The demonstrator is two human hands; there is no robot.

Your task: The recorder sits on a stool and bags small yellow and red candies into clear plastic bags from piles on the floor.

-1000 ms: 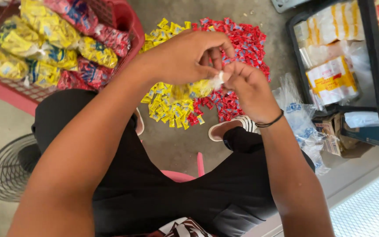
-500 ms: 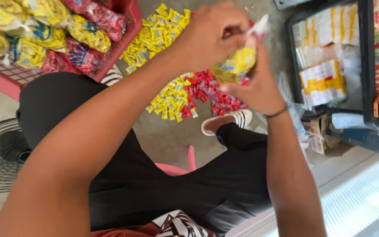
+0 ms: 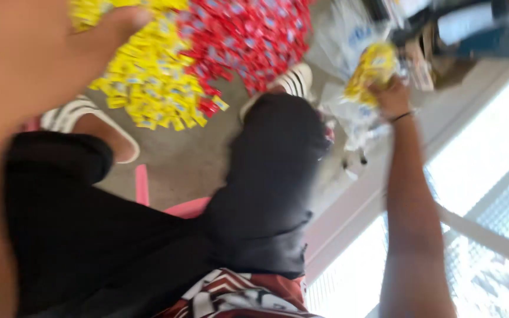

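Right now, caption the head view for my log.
Right hand grips a yellow packet bag; left hand over yellow sachets.

One head-worn camera looked steeply down from above the seated person's lap, tilted and blurred. The left hand (image 3: 60, 41) loomed very close at the upper left, filling that corner. The right hand (image 3: 391, 97) sat farther off, toward the upper right. Beyond and between both hands the floor (image 3: 178, 159) lay well below.
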